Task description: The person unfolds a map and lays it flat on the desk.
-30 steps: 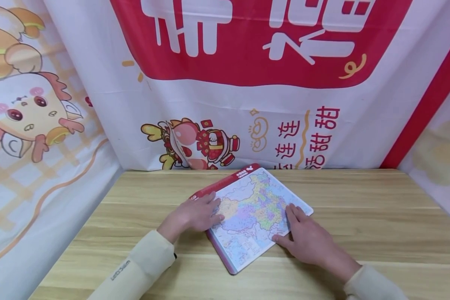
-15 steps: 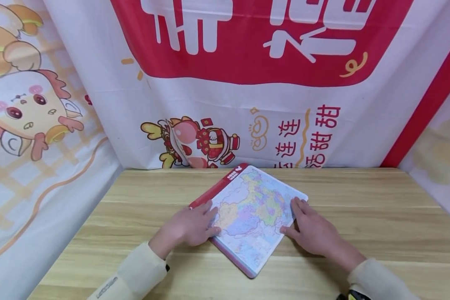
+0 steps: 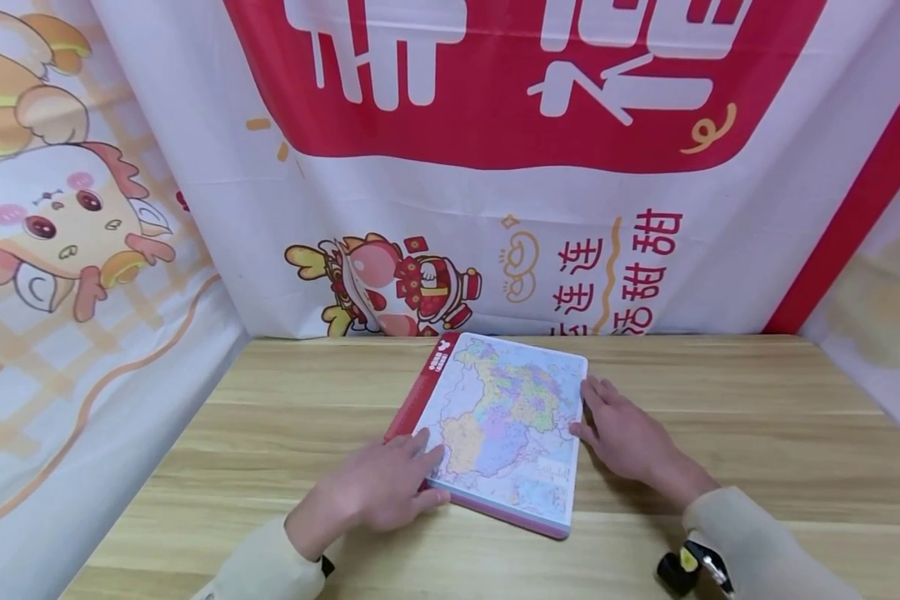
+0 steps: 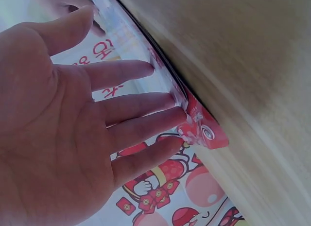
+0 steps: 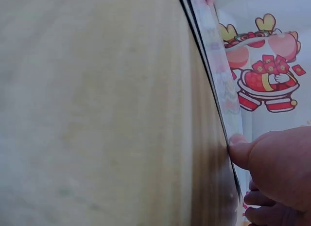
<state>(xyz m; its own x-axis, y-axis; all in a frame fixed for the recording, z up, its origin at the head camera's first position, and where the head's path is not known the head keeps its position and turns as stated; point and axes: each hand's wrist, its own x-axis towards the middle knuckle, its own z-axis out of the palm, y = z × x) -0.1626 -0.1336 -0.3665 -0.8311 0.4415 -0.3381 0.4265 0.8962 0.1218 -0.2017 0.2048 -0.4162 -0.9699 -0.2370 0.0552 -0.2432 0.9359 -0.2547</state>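
The map board [image 3: 513, 417] lies flat mid-table [image 3: 757, 442], its long axis running from just past twelve to just past six, red header facing about ten. I see the left hand's [image 3: 390, 485] straight fingers on its eight-o'clock corner, the right hand's [image 3: 633, 433] extended fingers touching the three-o'clock edge.

map board [image 3: 506, 421] smooth, glossy; table [image 3: 757, 417] smooth, wood-grained; backdrop [image 3: 435, 200] creased, matt-looking cloth.

Map board [image 3: 506, 408] common to every view
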